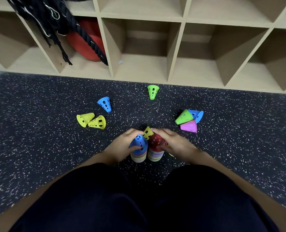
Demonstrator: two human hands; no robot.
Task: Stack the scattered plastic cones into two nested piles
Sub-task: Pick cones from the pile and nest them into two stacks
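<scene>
Two nested piles are standing side by side on the floor [38,114], right in front of the person's knees. The left pile [138,152] is topped by a blue cone, the right pile [155,150] by a red one, and many coloured rims are showing at the bottom of each. The left hand [122,145] is wrapping around the blue top with its grip closed on it, and the right hand [174,143] is holding the red top in the same way. A yellow cone [147,132] is lying just behind the piles, between the fingertips; I cannot tell if any finger is touching it.

I think the person is pressing the piles tight, and the work is well advanced but not finished. Loose cones are waiting: a blue cone [105,104] and two yellow cones [91,121] to the left, a green cone [153,91] further back near the shelf, and a green, blue and pink cluster [189,119] to the right. The next move is probably asking for one hand to let go and reach out for the nearest cone.

The floor is dark speckled rubber. Behind it a pale wooden cubby shelf [175,51] is standing, with a red ball [87,42] and black ropes [55,25] in one compartment.
</scene>
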